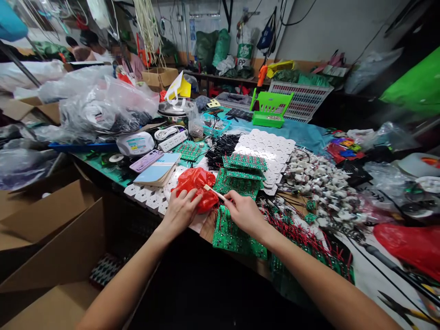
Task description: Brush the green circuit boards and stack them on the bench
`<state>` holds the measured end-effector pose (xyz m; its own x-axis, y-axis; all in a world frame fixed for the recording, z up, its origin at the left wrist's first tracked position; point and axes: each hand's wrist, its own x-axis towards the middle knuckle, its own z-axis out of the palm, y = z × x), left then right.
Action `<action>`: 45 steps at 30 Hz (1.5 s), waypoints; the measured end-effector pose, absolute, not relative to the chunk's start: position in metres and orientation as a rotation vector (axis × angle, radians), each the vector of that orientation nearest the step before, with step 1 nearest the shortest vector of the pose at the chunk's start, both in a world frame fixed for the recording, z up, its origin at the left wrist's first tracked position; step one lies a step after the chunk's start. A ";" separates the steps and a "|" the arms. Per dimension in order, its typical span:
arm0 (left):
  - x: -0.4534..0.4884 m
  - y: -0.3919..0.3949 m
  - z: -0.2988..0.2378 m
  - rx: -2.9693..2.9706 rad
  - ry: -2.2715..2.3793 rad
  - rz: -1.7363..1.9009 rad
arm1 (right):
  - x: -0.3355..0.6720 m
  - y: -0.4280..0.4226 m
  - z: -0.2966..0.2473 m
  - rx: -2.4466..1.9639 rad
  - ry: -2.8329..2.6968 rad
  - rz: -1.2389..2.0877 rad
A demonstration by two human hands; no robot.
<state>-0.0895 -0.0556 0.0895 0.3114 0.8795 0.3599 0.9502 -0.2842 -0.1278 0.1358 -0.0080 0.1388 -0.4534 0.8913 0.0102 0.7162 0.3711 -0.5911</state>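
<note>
My left hand (pixel 182 210) presses its bent fingers into a crumpled red plastic bag (pixel 195 178) at the table's front edge. What lies inside the bag cannot be seen. Between the thumb and fingers of my right hand (pixel 244 213) is a slim pale toothbrush (pixel 216 192), its head pointing left over the bag. Green circuit boards (pixel 240 236) lie below and beside my right hand, several of them stacked behind it. Red wires (pixel 302 238) stick up from more boards beneath my right forearm.
White perforated panels (pixel 264 144) lie behind the boards. A heap of small white parts (pixel 316 183) spreads to the right, near pliers (pixel 402 307). A notebook (pixel 160 169), a purple phone (pixel 146 160) and a power strip (pixel 173 141) lie left. Cardboard boxes (pixel 51 243) stand lower left. People sit far left.
</note>
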 end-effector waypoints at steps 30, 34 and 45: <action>-0.023 -0.082 0.072 -2.091 -1.649 -0.828 | 0.222 -0.056 0.166 -1.259 -2.407 0.434; -0.051 -0.055 0.075 -2.202 -1.720 -0.460 | 0.141 -0.009 0.151 -1.426 -2.649 0.399; -0.064 -0.045 0.062 -2.255 -1.760 -0.431 | 0.101 -0.010 0.133 -1.478 -2.814 0.298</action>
<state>-0.0639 -0.0451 0.0616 0.2275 0.8971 0.3787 0.9706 -0.2405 -0.0132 0.1011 -0.0095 0.1330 -0.5704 0.8108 -0.1313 0.8203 0.5543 -0.1411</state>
